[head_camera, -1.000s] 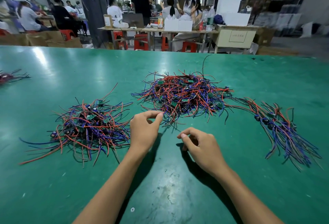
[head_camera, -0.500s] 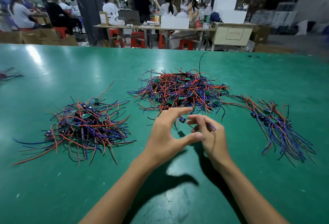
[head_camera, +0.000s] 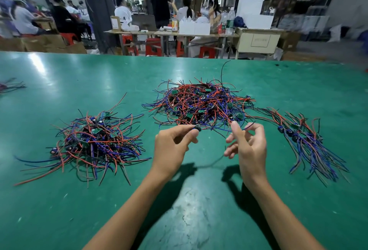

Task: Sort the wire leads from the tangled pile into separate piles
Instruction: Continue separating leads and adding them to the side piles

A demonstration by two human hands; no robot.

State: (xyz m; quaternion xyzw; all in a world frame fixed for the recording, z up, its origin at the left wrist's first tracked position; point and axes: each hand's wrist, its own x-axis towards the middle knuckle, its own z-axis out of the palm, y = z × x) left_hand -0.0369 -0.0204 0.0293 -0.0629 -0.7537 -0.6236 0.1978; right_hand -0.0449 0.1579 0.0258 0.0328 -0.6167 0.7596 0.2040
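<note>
A tangled pile [head_camera: 201, 104] of red, blue and black wire leads with small green boards lies at the middle of the green table [head_camera: 59, 74]. A second heap [head_camera: 93, 142] lies to the left, and a combed-out bundle [head_camera: 306, 142] lies to the right. One wire lead [head_camera: 216, 129] is stretched in the air between my hands, just in front of the middle pile. My left hand [head_camera: 172, 148] pinches its small black component end. My right hand [head_camera: 248, 144] pinches the blue wire end between thumb and forefinger, its other fingers spread loosely.
A few stray wires [head_camera: 10, 85] lie at the table's far left edge. Beyond the far edge stand work tables [head_camera: 179, 35], red stools [head_camera: 153, 46] and several people. Bare green surface lies in front of my forearms.
My hands came together in front of the middle pile, took hold of one lead, then rose and drew apart, stretching it between them.
</note>
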